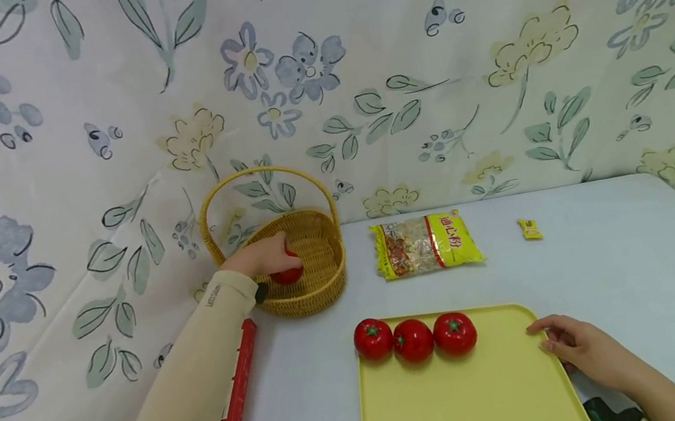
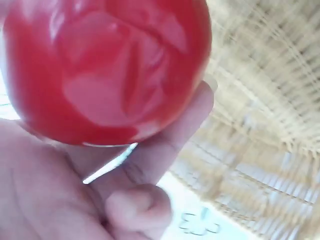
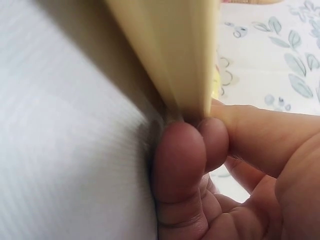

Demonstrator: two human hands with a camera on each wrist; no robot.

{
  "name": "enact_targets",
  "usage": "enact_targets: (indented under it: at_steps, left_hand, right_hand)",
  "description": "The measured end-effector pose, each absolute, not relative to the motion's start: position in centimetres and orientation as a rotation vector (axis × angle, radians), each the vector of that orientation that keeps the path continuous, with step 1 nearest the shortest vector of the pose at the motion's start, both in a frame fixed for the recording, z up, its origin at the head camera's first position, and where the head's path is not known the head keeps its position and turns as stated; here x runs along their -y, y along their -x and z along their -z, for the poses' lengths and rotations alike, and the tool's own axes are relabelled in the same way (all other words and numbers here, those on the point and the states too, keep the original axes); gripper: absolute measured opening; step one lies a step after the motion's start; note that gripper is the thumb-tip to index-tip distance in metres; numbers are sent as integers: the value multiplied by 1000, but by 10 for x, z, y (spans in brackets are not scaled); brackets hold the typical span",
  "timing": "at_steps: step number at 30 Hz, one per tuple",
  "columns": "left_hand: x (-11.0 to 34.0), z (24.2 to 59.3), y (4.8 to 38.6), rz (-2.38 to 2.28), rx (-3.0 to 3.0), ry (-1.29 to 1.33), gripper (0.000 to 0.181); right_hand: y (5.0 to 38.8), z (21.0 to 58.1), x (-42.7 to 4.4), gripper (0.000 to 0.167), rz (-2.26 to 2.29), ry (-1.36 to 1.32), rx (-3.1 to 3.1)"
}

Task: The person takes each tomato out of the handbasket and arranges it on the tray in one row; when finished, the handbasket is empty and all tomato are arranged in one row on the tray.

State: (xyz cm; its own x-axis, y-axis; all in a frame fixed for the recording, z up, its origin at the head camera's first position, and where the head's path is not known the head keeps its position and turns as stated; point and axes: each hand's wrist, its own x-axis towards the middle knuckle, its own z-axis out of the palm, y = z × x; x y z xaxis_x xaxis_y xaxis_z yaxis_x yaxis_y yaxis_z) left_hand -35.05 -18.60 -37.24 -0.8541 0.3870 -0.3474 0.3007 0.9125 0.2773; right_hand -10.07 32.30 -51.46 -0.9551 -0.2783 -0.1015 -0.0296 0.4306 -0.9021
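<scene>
My left hand (image 1: 261, 256) reaches into the wicker basket (image 1: 319, 245) and holds a red tomato (image 1: 287, 276) there. Up close in the left wrist view, the shiny tomato (image 2: 107, 75) sits between the fingers, with the basket weave (image 2: 270, 100) beside it. On the right, my right hand (image 1: 592, 352) grips the right rim of the yellow tray (image 1: 469, 397). The right wrist view has curled fingertips (image 3: 180, 155) against the tray's edge (image 3: 172, 55), just above the white tabletop. Three more tomatoes (image 1: 413, 341) lie in a row along the tray's far left part.
A yellow bag of pasta (image 1: 426, 244) lies behind the tray, right of the basket. Farther right is a small yellow packet (image 1: 530, 229). A red strip (image 1: 236, 406) runs along the table's left side. Floral cloth (image 1: 316, 80) hangs behind and at the left.
</scene>
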Motion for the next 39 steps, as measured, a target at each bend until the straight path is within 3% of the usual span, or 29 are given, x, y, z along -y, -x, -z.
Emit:
enact_targets:
  at_steps: [6, 14, 29, 39]
  left_hand:
    - [174, 359, 336, -373, -2625, -600, 61]
    - [160, 341, 310, -439, -2667, -717, 45]
    - [140, 344, 278, -816, -2817, -844, 45]
    - [100, 341, 238, -750, -2820, -1025, 49]
  right_hand:
    - [101, 514, -324, 34, 1542, 240, -2437]
    - [100, 515, -324, 33, 1547, 285, -2462]
    - [100, 514, -321, 32, 1538, 290, -2477]
    - [99, 516, -324, 32, 1547, 322, -2480]
